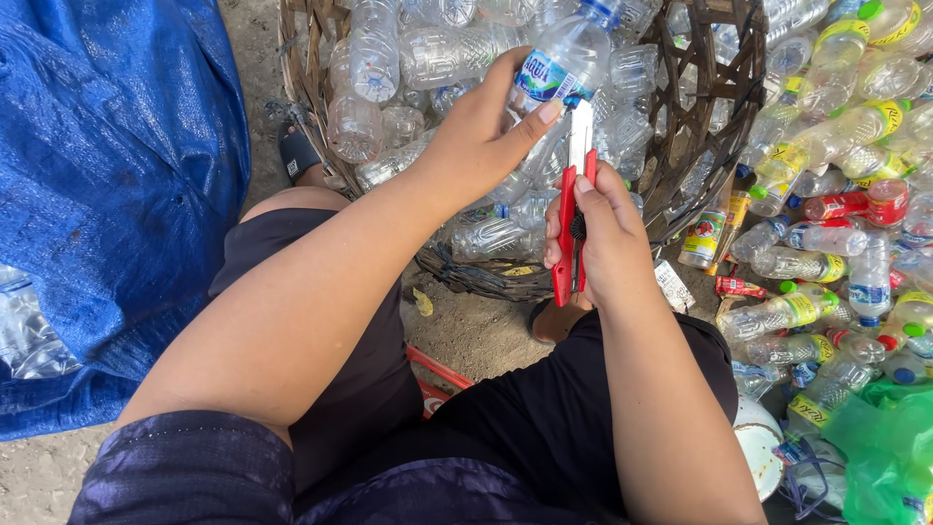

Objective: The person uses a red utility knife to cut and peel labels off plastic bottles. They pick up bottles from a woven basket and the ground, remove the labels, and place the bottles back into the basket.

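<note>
Dark sleeves nearest, left hand [476,136] clamped on a clear bottle [564,58] — right hand [598,238] gripping a red cutter [573,209], blade at the label, woven basket [700,126] beyond.

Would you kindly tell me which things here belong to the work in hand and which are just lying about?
In hand:
- clear plastic bottle, held by the left hand
- red utility knife, gripped by the right hand, blade at the bottle's label
- woven basket of stripped bottles

Lying about:
- blue tarp
- heap of labelled bottles
- green plastic bag
</note>
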